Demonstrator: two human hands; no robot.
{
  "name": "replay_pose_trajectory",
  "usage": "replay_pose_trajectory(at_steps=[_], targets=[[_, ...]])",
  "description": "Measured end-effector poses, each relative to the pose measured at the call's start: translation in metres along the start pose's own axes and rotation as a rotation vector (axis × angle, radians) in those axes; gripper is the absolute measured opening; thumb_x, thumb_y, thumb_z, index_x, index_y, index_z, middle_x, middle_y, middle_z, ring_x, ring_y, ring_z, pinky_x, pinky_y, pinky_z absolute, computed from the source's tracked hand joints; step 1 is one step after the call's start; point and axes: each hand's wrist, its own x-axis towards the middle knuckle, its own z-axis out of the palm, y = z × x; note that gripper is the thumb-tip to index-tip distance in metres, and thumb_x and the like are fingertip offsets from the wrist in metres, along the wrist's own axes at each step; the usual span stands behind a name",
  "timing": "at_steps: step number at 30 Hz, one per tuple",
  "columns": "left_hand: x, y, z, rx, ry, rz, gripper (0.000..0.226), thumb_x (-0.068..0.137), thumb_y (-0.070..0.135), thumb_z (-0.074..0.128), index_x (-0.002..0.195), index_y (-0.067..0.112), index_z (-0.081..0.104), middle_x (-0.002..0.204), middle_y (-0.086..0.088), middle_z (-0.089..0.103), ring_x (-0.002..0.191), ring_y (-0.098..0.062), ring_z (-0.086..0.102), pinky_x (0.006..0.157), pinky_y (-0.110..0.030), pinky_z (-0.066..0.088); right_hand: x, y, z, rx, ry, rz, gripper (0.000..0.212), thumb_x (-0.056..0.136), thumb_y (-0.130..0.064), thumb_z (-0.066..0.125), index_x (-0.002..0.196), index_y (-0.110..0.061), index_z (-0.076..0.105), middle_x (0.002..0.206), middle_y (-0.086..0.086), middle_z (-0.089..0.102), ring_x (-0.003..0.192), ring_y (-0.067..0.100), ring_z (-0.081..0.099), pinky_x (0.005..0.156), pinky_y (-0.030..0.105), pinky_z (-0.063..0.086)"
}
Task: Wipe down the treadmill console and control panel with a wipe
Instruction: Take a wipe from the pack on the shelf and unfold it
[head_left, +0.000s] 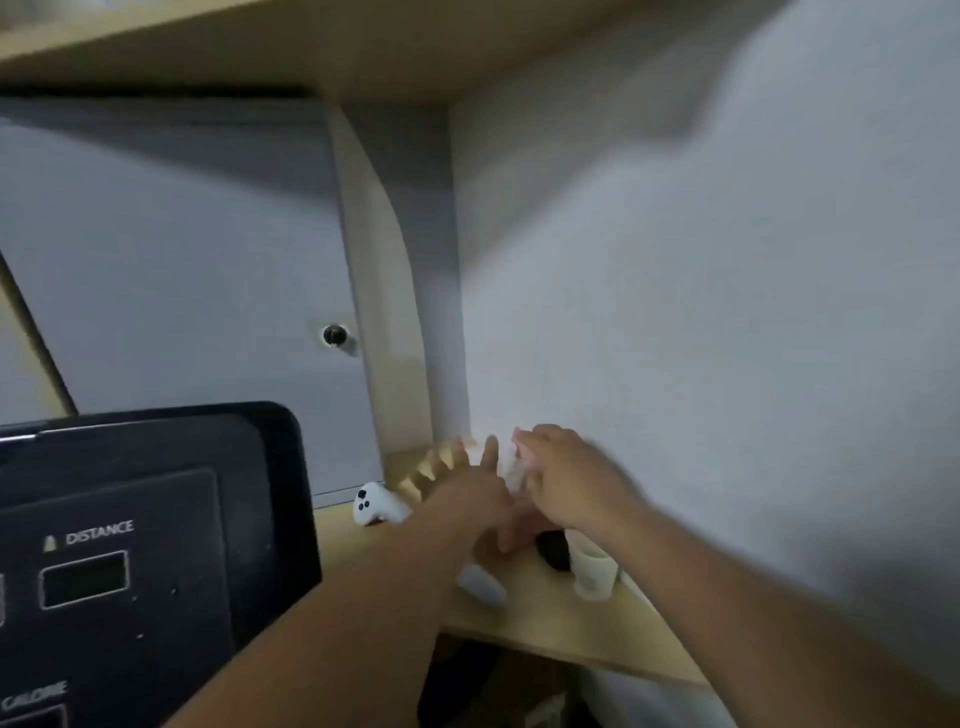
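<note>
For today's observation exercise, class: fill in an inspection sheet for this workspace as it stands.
Surface: light wooden shelf against the wall, holding small items.
Job's things: black treadmill console lower left, untouched; blurred white material between the hands, possibly the wipe.
Clutter: white game controller; white paper cup; dark object behind it, unclear.
Hands: left hand fingers spread; right hand over the white material, grip too blurred to tell.
Cables: nothing seen.
Surroundings: grey cabinet door with round knob; pale wall.

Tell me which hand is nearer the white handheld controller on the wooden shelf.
Left. The left hand is just right of the white handheld controller; the right hand lies farther right, past the left hand.
</note>
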Motion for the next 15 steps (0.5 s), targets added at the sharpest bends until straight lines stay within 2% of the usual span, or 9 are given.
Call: replay_pose_trajectory(at_steps=[2,4,7,9,12,15], targets=[[0.019,0.005,0.019,-0.049,-0.037,-0.054,0.087,0.088,0.054,0.053,0.154,0.044,-0.002,0.162,-0.003,-0.024,0.147,-0.042,-0.017,0.114,-0.066,-0.004,0.011,0.008,0.016,-0.004,-0.066,0.004,0.051,0.095,-0.029,0.041,0.145,-0.024,0.040,0.159,-0.003,0.028,0.135,0.023,0.041,0.108,0.039,0.037],[0.031,0.010,0.031,-0.105,-0.050,-0.100,0.084,0.090,0.054,0.052,0.155,0.043,-0.001,0.164,-0.004,-0.018,0.148,-0.040,-0.013,0.116,-0.065,0.000,0.024,0.015,0.033,-0.018,-0.161,0.017,0.049,0.095,-0.029,0.043,0.144,-0.022,0.043,0.160,-0.001,0.025,0.134,0.025,0.043,0.108,0.040,0.038],[0.057,0.013,0.050,-0.158,-0.050,-0.101,0.078,0.095,0.053,0.049,0.154,0.044,-0.001,0.164,-0.005,-0.015,0.149,-0.037,-0.013,0.117,-0.060,-0.001,0.047,0.026,0.056,-0.031,-0.254,0.051,0.043,0.094,-0.019,0.049,0.137,-0.020,0.053,0.154,0.002,0.036,0.127,0.026,0.049,0.106,0.037,0.040],[0.082,0.006,0.068,-0.186,-0.050,-0.118,0.077,0.094,0.057,0.047,0.154,0.046,0.000,0.165,-0.003,-0.012,0.150,-0.035,-0.011,0.115,-0.060,-0.003,0.059,0.031,0.070,-0.024,-0.334,0.070,0.038,0.091,-0.016,0.052,0.128,-0.019,0.060,0.142,0.003,0.048,0.113,0.025,0.057,0.098,0.034,0.045],[0.101,-0.001,0.087,-0.161,0.001,-0.086,0.073,0.093,0.053,0.047,0.154,0.043,0.010,0.166,-0.005,-0.001,0.150,-0.034,-0.010,0.115,-0.063,0.000,0.074,0.036,0.084,-0.036,-0.467,0.083,0.034,0.091,-0.014,0.055,0.124,-0.013,0.063,0.121,0.009,0.063,0.102,0.026,0.061,0.092,0.032,0.047],[0.095,0.000,0.086,-0.067,0.124,0.055,0.064,0.090,0.041,0.057,0.149,0.032,0.033,0.157,-0.009,0.029,0.147,-0.033,0.011,0.114,-0.061,0.014,0.079,0.036,0.085,-0.032,-0.475,0.104,0.035,0.094,-0.009,0.050,0.126,-0.009,0.061,0.121,0.011,0.064,0.106,0.027,0.060,0.093,0.031,0.045]])
